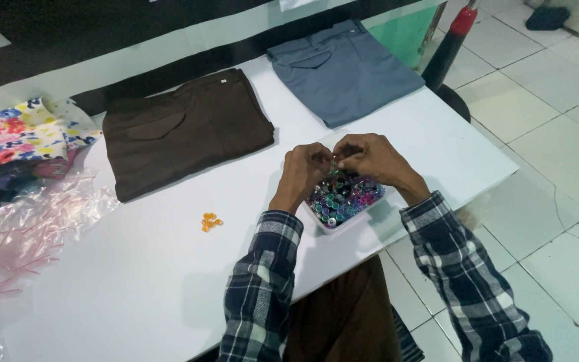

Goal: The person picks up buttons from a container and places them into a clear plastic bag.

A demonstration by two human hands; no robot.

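From the head camera we look down at a white surface [155, 268] where a person in a dark plaid shirt sits working. Both hands meet above a small white tray [343, 224] that sits near the front edge, filled with small round beads [343, 198] in teal, pink, purple and silver. The left hand [305, 167] is curled, fingertips pinched together; the right hand [370, 157] is curled the same way, and the two sets of fingertips touch over the tray around something tiny that we cannot make out. Whether it is a bead, a thread or both is too small to tell. To the left of the tray, apart from it, a little cluster of orange beads [211, 222] lies on the bare surface. Further back lie folded brown trousers [185, 131] and, to their right, folded grey-blue trousers [343, 70]. At the far left edge we see floral fabric [15, 137] and crumpled clear plastic [28, 234]. White floor tiles [551, 167] show on the right. In our judgement, fine work like this goes best with both hands kept low over the tray, so anything dropped falls back among the beads, and with a light, steady pinch and wrists braced near the surface.
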